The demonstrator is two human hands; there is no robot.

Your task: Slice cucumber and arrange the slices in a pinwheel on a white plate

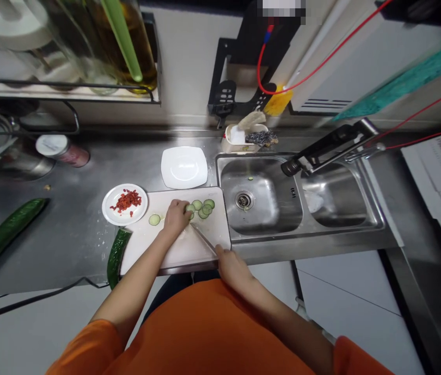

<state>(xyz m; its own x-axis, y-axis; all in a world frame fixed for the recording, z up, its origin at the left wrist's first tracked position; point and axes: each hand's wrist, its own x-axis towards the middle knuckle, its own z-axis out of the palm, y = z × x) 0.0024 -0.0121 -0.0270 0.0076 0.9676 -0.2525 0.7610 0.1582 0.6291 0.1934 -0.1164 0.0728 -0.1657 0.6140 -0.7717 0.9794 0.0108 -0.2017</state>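
My right hand [234, 266] is closed round the handle of a knife [204, 239], whose blade points up and left across a white cutting board [173, 251]. Over the middle of the board, my left hand [176, 214] has its fingertips bent against a cucumber slice [190, 209]; the fingers hide part of it. Several round cucumber slices [207, 208] lie just right of those fingers. One more slice sits alone left of the hand. A cut length of cucumber [118, 256] rests at the board's left edge, near my left forearm.
A plate of red dried berries [126, 201] and a square white plate [184, 167] stand behind the board. A double sink [261, 208] with a black faucet [322, 148] lies to the right. One whole cucumber [3, 237] is far left, near a lidded jar [64, 150].
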